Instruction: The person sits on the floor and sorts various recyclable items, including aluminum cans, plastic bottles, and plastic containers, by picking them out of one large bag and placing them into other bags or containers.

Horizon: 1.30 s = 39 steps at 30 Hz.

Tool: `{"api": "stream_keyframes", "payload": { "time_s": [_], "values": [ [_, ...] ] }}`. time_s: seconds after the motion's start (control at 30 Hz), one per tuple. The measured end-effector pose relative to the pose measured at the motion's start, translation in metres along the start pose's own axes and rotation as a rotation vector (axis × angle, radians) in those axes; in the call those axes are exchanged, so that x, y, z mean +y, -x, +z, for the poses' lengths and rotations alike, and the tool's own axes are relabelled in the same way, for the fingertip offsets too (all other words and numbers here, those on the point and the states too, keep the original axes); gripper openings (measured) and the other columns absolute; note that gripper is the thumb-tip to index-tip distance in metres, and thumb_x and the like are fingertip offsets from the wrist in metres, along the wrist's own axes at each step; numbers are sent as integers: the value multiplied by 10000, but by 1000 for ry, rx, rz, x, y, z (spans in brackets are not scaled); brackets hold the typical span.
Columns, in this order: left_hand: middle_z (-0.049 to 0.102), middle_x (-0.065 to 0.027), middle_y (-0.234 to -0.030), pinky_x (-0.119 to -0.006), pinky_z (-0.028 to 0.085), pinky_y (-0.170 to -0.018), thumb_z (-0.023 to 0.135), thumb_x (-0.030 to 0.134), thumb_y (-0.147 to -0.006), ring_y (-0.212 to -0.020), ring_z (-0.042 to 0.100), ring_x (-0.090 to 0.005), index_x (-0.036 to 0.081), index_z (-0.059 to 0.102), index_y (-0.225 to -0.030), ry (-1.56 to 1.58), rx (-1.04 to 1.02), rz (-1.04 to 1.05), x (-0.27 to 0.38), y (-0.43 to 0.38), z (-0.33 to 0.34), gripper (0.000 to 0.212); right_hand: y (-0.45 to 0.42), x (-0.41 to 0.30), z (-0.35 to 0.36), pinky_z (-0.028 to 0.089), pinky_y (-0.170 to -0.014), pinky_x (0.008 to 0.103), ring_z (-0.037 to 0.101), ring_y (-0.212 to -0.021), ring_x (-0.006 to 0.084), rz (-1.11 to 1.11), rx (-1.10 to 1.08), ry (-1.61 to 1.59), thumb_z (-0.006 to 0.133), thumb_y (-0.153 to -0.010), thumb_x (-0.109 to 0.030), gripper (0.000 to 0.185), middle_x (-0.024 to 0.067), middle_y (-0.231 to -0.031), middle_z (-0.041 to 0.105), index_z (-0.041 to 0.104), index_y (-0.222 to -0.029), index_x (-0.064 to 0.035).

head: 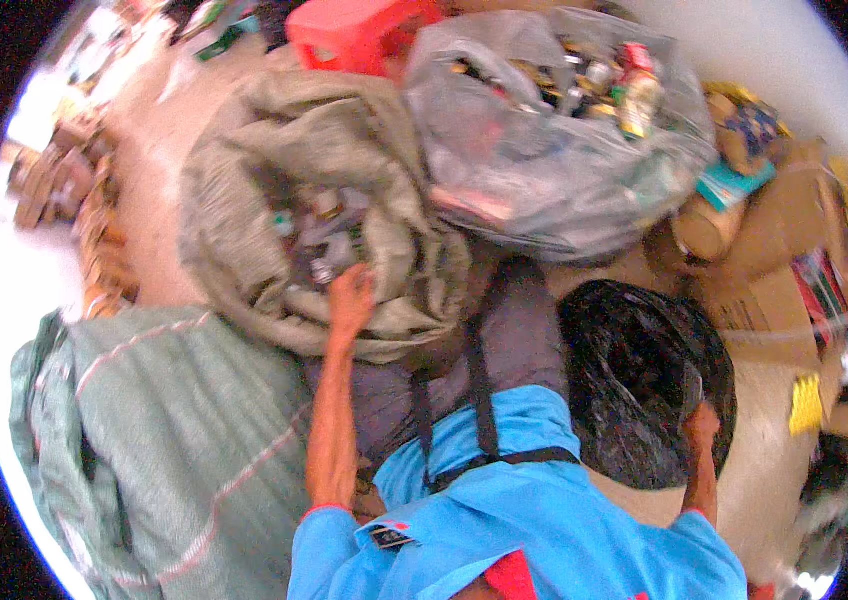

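My left hand reaches over the near rim of a large beige woven sack, with its fingers at a small pale item among mixed small items inside; blur hides whether it grips it. On the right, my right hand is at the edge of a black plastic bag, by a greyish, clear-looking thing that rises from its fingers. Whether that is a held item or bag film cannot be told. Beyond my legs lies a big translucent plastic bag filled with mixed containers, a red-capped bottle on top.
A stuffed green woven sack lies at the left. A red plastic stool stands behind the beige sack. Cardboard boxes are stacked at the right, with a yellow item on the floor near them.
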State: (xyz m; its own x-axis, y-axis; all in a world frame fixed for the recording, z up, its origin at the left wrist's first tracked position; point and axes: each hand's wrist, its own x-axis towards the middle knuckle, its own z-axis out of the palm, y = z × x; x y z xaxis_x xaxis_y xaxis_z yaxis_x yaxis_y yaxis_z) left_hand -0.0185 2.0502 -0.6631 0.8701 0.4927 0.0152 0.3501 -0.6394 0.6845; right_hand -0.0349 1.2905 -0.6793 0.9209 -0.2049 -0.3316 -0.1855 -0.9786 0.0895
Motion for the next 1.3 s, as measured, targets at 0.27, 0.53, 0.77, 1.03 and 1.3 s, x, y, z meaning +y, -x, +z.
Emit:
{"api": "stream_keyframes", "payload": {
  "time_s": [0.27, 0.53, 0.77, 1.03, 1.3],
  "values": [
    [674, -203, -965, -384, 498, -810, 592, 200, -878, -927, 652, -356, -8, 662, -1030, 136, 14, -79, 89, 10, 14, 267, -36, -149, -78, 502, -770, 445, 635, -897, 380, -427, -18, -147, 674, -834, -294, 371, 207, -950, 664, 610, -1062, -9],
    [658, -225, -865, -444, 495, -737, 579, 183, -854, -830, 633, -409, 64, 684, -1019, 79, -52, -68, 109, 79, 23, 229, -20, -448, -173, 541, -696, 353, 667, -821, 272, -1069, -185, -844, 649, -852, -144, 266, 158, -981, 667, 623, -1082, -13],
    [655, -227, -892, -472, 490, -759, 560, 184, -870, -852, 629, -412, 82, 686, -1048, -95, -422, -223, 123, 94, 7, 241, -1, -630, -145, 502, -748, 449, 638, -867, 390, -1660, -391, -352, 633, -811, -167, 291, 234, -938, 652, 625, -1025, 30],
    [662, -249, -907, -434, 512, -760, 633, 384, -843, -838, 654, -365, -38, 575, -1163, 91, -173, -429, 79, 25, -57, 533, -56, -668, -169, 489, -721, 502, 617, -816, 443, -1332, 71, -471, 618, -805, -168, 268, 274, -850, 629, 602, -959, 50],
    [585, -336, -1088, -468, 452, -905, 642, 387, -830, -1040, 575, -451, -116, 520, -1143, -481, 621, -437, 62, -32, -213, 605, -80, -705, -235, 508, -767, 493, 633, -880, 421, -1247, 159, -537, 691, -778, -292, 380, 270, -927, 647, 612, -965, 29]
  ]
}}
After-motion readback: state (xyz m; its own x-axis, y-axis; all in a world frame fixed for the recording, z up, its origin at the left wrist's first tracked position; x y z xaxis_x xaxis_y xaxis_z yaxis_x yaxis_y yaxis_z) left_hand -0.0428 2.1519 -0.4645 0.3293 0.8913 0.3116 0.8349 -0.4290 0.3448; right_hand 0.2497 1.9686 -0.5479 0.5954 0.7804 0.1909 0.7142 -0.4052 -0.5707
